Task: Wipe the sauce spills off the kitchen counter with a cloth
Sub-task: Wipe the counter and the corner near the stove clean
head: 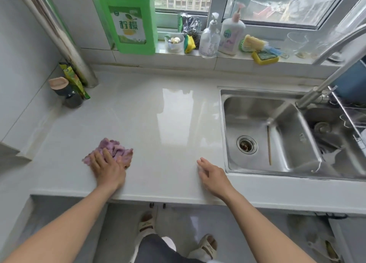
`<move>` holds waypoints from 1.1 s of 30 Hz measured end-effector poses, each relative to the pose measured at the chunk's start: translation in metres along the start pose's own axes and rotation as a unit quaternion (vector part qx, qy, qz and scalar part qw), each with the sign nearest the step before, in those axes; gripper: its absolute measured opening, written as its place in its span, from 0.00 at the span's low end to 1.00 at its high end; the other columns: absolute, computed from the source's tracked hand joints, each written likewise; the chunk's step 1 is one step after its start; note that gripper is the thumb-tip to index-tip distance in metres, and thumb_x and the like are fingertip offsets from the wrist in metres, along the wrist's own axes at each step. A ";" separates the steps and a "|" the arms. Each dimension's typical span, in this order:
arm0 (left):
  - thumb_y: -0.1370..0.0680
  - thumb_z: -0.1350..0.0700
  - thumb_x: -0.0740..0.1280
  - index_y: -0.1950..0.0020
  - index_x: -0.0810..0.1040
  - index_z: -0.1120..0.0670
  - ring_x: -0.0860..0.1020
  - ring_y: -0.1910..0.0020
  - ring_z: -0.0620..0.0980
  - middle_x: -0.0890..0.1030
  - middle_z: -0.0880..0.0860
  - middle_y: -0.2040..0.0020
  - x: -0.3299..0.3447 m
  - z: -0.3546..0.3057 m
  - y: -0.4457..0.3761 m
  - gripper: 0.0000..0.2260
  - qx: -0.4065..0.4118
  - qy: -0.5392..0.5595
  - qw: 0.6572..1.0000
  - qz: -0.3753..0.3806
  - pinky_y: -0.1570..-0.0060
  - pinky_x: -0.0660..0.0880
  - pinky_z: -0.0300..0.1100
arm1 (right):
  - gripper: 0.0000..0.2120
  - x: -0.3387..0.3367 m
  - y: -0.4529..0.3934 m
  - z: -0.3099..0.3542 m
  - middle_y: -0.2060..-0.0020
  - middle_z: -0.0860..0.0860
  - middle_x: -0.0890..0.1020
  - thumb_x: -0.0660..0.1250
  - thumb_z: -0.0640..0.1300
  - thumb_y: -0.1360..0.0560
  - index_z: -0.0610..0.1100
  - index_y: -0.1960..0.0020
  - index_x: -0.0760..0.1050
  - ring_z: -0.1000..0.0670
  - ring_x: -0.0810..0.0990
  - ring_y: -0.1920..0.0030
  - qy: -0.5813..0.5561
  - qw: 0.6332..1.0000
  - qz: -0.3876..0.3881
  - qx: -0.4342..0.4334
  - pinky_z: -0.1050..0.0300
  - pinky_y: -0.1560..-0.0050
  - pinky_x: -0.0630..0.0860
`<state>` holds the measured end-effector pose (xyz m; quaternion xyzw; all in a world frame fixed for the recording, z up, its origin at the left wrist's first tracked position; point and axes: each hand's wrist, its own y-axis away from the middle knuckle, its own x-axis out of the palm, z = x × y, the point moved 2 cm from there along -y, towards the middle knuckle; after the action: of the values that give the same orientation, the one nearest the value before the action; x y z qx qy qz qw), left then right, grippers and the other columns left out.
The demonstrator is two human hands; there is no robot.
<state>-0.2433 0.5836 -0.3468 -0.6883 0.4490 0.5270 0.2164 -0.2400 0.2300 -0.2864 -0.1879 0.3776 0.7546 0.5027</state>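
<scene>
Head view: left hand flat, its open grip half hiding purple cloth; right hand open

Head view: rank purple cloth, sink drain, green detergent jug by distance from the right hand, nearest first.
From the right hand, resting open on the counter's front edge:
1. Sink drain, to its right in the basin.
2. Purple cloth, to its left, under the left hand.
3. Green detergent jug, far back on the windowsill.
Drain and cloth are fairly close to call.
</scene>
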 end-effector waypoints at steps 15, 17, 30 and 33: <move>0.17 0.42 0.47 0.21 0.35 0.59 0.31 0.24 0.62 0.34 0.63 0.22 0.077 -0.211 0.113 0.34 0.062 -0.072 0.985 0.143 0.28 0.30 0.56 | 0.20 -0.092 0.053 -0.109 0.27 0.50 0.70 0.59 0.42 0.20 0.46 0.28 0.72 0.50 0.68 0.27 -0.148 0.981 -0.091 0.088 0.58 0.27 0.62; 0.17 0.41 0.47 0.21 0.36 0.59 0.31 0.24 0.61 0.35 0.62 0.22 0.086 -0.235 0.115 0.33 0.122 -0.085 0.977 0.154 0.27 0.31 0.56 | 0.21 -0.092 0.057 -0.118 0.26 0.50 0.68 0.58 0.43 0.20 0.46 0.27 0.70 0.50 0.66 0.26 -0.126 0.983 -0.078 0.105 0.59 0.28 0.59; 0.18 0.41 0.38 0.24 0.63 0.64 0.57 0.25 0.69 0.62 0.67 0.25 0.125 -0.315 0.006 0.35 0.451 -0.155 0.874 0.094 0.26 0.52 0.62 | 0.14 -0.135 0.028 -0.118 0.44 0.52 0.84 0.61 0.43 0.22 0.46 0.42 0.82 0.51 0.79 0.40 -0.128 0.960 -0.099 0.230 0.65 0.48 0.69; 0.18 0.42 0.43 0.26 0.63 0.67 0.61 0.28 0.71 0.64 0.70 0.27 0.117 -0.328 -0.028 0.34 0.439 -0.138 0.884 0.081 0.28 0.55 0.64 | 0.12 -0.138 0.022 -0.114 0.51 0.48 0.85 0.61 0.43 0.23 0.41 0.51 0.83 0.48 0.81 0.46 -0.116 0.956 -0.105 0.246 0.57 0.52 0.73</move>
<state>-0.0399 0.2990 -0.3443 -0.4040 0.6545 0.3815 0.5128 -0.2121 0.0535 -0.2596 -0.0082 0.4688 0.5975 0.6505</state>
